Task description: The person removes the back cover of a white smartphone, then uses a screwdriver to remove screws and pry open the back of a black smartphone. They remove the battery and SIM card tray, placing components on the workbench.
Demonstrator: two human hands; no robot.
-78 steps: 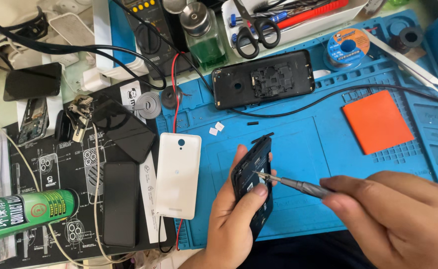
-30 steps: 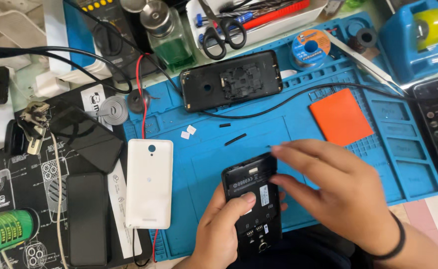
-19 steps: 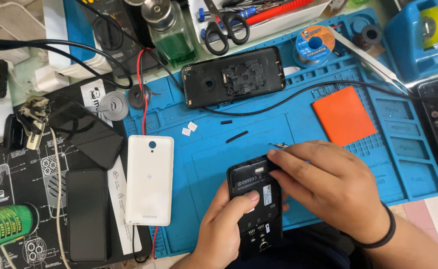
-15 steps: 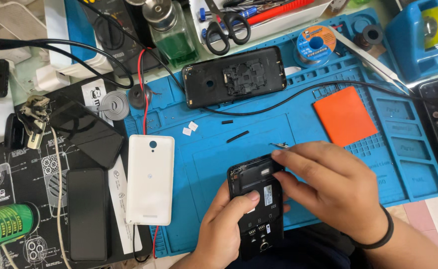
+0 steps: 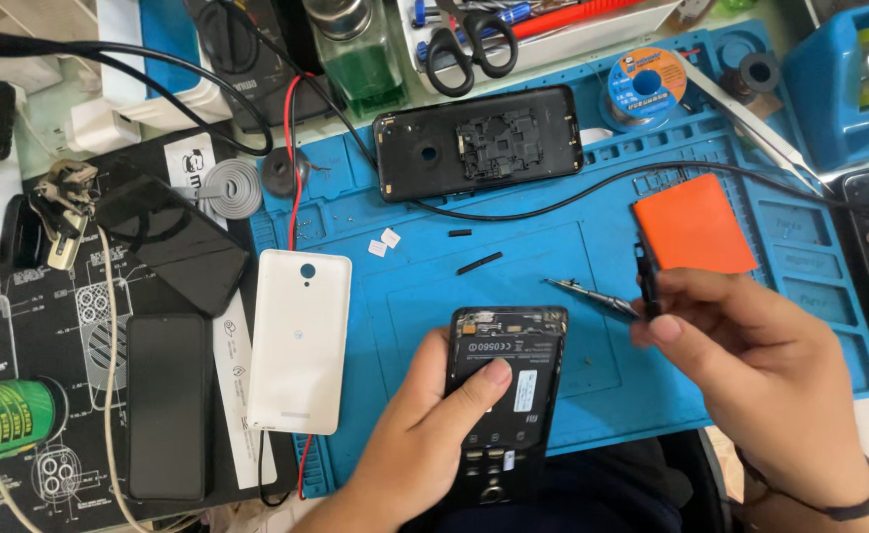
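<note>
Blue repair mat (image 5: 355, 424) carries the work. At 9 o'clock, white back cover (image 5: 298, 341) lies set aside. Left hand (image 5: 425, 434) clamps opened phone (image 5: 504, 395) at 6, thumb steadying it. Right hand (image 5: 760, 385), 3 o'clock, pinches thin screwdriver (image 5: 592, 294) and black strip (image 5: 645, 276) lifted clear.

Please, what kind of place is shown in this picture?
Most likely a phone repair bench. The left hand holds an opened phone over a blue repair mat, the right hand holds a fine screwdriver, and a solder spool lies near scissors.
</note>
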